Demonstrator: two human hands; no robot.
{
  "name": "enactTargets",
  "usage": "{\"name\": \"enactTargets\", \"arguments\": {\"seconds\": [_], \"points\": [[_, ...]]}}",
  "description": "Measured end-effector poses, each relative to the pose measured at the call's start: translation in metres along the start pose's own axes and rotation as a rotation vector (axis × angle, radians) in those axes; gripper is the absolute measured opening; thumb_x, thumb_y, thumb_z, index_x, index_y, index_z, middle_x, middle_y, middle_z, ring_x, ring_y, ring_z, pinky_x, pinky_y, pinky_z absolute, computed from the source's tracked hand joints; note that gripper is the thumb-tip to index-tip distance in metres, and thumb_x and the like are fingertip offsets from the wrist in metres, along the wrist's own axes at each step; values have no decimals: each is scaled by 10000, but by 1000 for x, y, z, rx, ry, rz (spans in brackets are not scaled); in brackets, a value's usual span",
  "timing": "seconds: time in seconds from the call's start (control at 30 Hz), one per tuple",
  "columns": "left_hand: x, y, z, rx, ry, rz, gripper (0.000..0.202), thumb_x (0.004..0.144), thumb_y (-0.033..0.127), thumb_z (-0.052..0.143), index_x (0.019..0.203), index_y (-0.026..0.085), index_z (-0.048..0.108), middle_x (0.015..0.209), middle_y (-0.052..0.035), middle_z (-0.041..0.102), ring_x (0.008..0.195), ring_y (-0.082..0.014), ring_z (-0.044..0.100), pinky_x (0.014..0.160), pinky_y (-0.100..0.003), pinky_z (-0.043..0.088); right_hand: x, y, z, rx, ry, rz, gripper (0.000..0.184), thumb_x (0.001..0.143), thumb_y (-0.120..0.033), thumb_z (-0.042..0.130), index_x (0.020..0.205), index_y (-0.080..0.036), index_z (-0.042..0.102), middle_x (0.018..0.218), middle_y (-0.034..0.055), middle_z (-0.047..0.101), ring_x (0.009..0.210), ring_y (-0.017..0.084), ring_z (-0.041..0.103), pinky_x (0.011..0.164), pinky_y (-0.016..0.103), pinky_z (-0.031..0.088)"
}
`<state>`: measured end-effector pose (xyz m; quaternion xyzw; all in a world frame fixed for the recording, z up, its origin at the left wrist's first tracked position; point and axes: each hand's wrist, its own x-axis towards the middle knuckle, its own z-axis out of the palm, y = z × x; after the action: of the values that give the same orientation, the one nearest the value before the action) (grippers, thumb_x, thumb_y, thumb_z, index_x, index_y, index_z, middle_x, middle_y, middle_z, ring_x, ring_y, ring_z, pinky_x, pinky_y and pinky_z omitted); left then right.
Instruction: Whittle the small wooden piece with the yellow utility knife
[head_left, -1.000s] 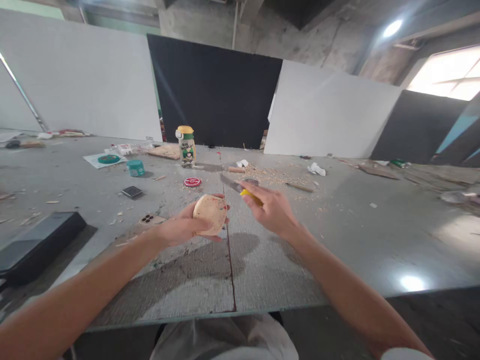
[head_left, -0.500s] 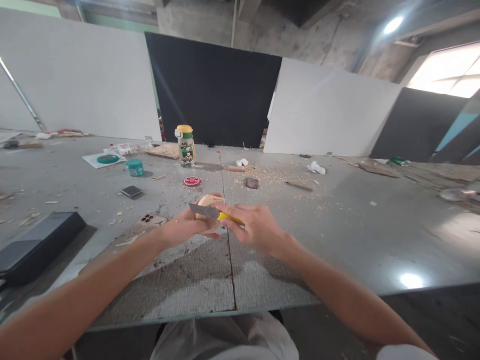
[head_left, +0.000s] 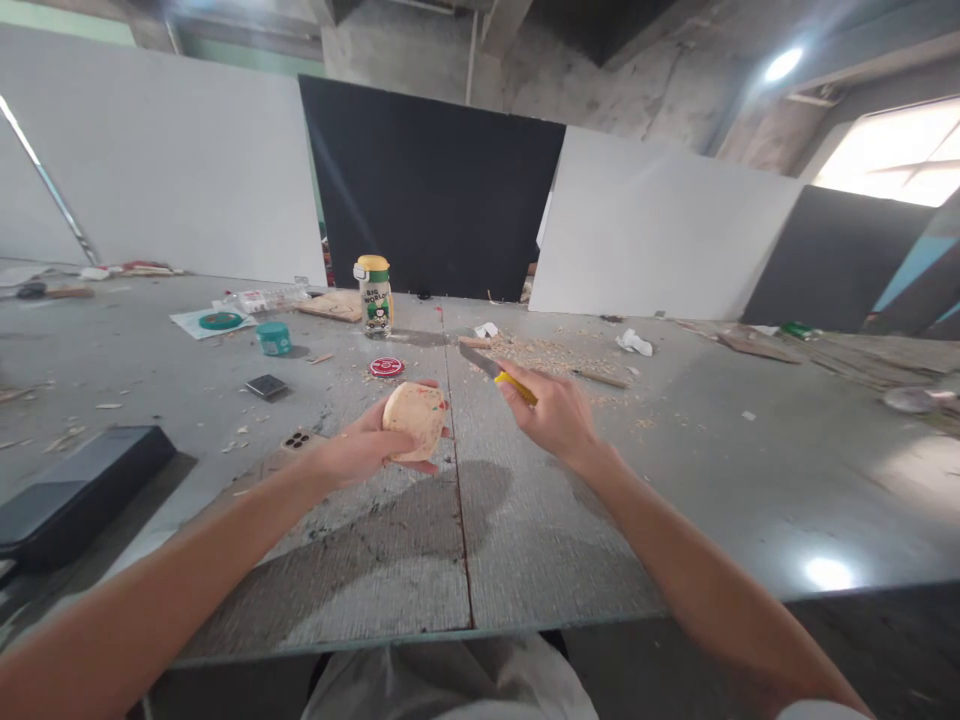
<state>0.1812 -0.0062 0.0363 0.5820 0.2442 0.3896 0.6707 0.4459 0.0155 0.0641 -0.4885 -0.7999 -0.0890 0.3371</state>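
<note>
In the head view, my left hand [head_left: 360,445] is wrapped around a pale, rounded wooden block [head_left: 416,415] with small red and green marks on its face. The thumb lies across the block's front, and fingertips show past its right edge. A yellow-handled knife [head_left: 516,386] is gripped in my right hand [head_left: 556,415], its grey blade pointing up and to the left. The blade is apart from the block, over the tabletop to its right. Pale shavings [head_left: 540,352] lie scattered beyond the knife.
A drinking bottle with a yellow lid [head_left: 375,300] stands behind a red round tin lid [head_left: 386,367]. To the left are a teal jar [head_left: 273,338], a small dark square [head_left: 266,385], a phone [head_left: 296,440] and a large black case [head_left: 90,490]. Crumpled tissue [head_left: 634,342] lies right.
My right hand has drawn the knife away from the block, up and to the right. The block, still in my left hand, is turned so that its marked face shows.
</note>
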Motion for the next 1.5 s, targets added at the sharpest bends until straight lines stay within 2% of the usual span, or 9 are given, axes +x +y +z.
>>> {"name": "enactTargets", "arguments": {"seconds": [0.2,0.33,0.57,0.8,1.0,1.13,1.23,1.37,1.5], "points": [[2,-5,3,174,82,19,539,794,155,624,1296,288,480,1222,-62,556,1118,-254,548,803,-385,595,-20,-43,8,95,-174,-203,429,984,-437,416,1344,-278,586,977,32,742,793,147,652,670,260,425],[2,-5,9,258,103,9,511,806,181,623,1289,291,496,1132,-34,552,989,-194,559,776,-342,591,-25,-54,11,91,-186,-243,423,985,-434,414,1333,-277,595,964,32,738,769,136,638,619,254,375],[1,-2,10,227,93,4,607,772,161,619,1332,298,427,1247,-60,514,1103,-246,527,766,-368,606,-21,-49,11,1,-151,-230,426,987,-454,409,1352,-313,576,909,21,734,755,151,642,598,263,377],[0,-2,10,79,11,50,695,732,180,682,1350,297,386,1355,-112,453,1170,-325,527,711,-384,615,-1,1,7,6,10,44,408,977,-392,423,1309,-250,615,1163,53,711,959,208,670,751,321,484],[1,-1,13,205,82,7,642,759,176,653,1345,270,408,1261,-95,514,1131,-268,534,783,-393,604,-16,-35,10,167,-110,-139,408,969,-406,453,1312,-254,611,1081,39,736,869,168,679,726,282,469],[0,5,18,280,35,3,430,808,247,641,1225,233,534,1213,-73,515,1074,-237,554,818,-409,592,-26,-55,12,179,-160,-229,403,970,-403,453,1308,-256,615,985,27,743,804,145,663,675,261,423],[-1,4,18,287,28,11,427,811,243,638,1227,238,542,1207,-71,514,1089,-243,549,802,-399,597,-26,-55,12,139,-138,-233,403,975,-414,444,1310,-270,613,957,17,740,777,136,651,640,261,391],[1,-3,11,199,42,1,640,780,191,649,1362,311,412,1259,-61,518,1126,-250,536,803,-411,607,-23,-53,12,34,-118,-234,409,974,-445,438,1328,-316,597,891,-2,735,727,135,639,570,267,340],[2,-6,2,100,-13,8,692,761,177,672,1381,301,390,1257,-91,534,1138,-282,541,776,-424,619,-14,-32,14,-3,-70,-213,419,978,-464,423,1339,-327,587,967,9,743,771,149,660,596,266,390]]}}
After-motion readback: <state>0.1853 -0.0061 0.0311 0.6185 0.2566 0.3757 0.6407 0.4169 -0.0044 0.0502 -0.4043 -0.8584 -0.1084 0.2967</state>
